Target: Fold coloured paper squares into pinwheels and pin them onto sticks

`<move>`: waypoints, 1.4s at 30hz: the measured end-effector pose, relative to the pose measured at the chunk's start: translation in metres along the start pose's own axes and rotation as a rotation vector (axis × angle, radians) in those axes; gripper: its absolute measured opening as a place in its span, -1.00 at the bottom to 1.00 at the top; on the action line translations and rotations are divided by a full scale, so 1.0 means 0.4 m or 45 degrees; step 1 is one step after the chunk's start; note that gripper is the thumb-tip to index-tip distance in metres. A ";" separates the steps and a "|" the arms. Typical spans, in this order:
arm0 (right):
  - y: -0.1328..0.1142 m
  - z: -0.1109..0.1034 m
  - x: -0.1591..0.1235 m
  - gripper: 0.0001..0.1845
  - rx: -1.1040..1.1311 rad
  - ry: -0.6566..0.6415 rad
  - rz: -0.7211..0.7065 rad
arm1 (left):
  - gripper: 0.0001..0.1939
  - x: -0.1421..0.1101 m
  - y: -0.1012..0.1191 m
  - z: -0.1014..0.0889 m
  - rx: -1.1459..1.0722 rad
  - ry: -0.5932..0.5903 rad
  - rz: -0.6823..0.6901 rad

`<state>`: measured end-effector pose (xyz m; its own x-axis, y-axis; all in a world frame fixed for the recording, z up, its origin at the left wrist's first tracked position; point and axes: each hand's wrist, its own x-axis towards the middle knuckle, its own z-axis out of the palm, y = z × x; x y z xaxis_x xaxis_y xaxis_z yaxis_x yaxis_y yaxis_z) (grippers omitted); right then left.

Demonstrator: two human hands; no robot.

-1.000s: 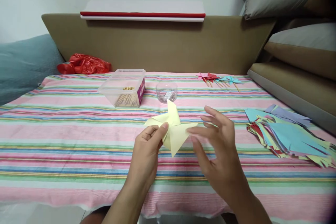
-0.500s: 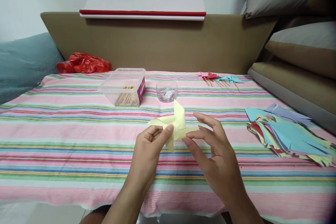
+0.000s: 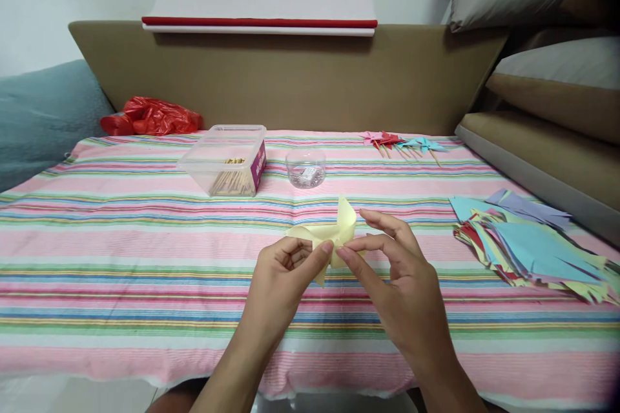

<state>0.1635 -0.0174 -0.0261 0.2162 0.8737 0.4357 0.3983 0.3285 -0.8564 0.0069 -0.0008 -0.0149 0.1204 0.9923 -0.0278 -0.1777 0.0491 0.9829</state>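
Observation:
A pale yellow paper (image 3: 334,230), cut and partly folded with curled corners, is held above the striped tablecloth (image 3: 145,258). My left hand (image 3: 283,281) pinches its middle between thumb and fingers. My right hand (image 3: 402,284) meets it from the right, thumb and forefinger pressing a folded corner in toward the centre. Both hands are closed on the same paper, fingertips almost touching.
A clear plastic box of wooden sticks (image 3: 225,160) and a small clear cup (image 3: 305,168) stand behind the hands. Finished paper pinwheels (image 3: 402,144) lie at the back. A stack of cut coloured papers (image 3: 533,245) lies at right. A red bag (image 3: 150,117) sits far left.
My right hand closed in from open fingers to a pinch on the paper, folding a flat corner up toward the centre. The paper now looks smaller and more bunched.

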 end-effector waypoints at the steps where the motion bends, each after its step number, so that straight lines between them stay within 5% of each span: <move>1: 0.001 0.000 0.000 -0.94 0.005 0.005 0.000 | -0.71 0.000 0.000 -0.001 0.011 -0.005 -0.002; 42: -0.009 0.002 -0.005 -0.93 0.060 -0.047 0.024 | -0.76 -0.001 0.002 0.006 0.071 0.074 -0.005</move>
<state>0.1612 -0.0201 -0.0242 0.1903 0.8922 0.4097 0.3519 0.3276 -0.8768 0.0089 -0.0015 -0.0135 0.0637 0.9972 -0.0402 -0.1221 0.0478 0.9914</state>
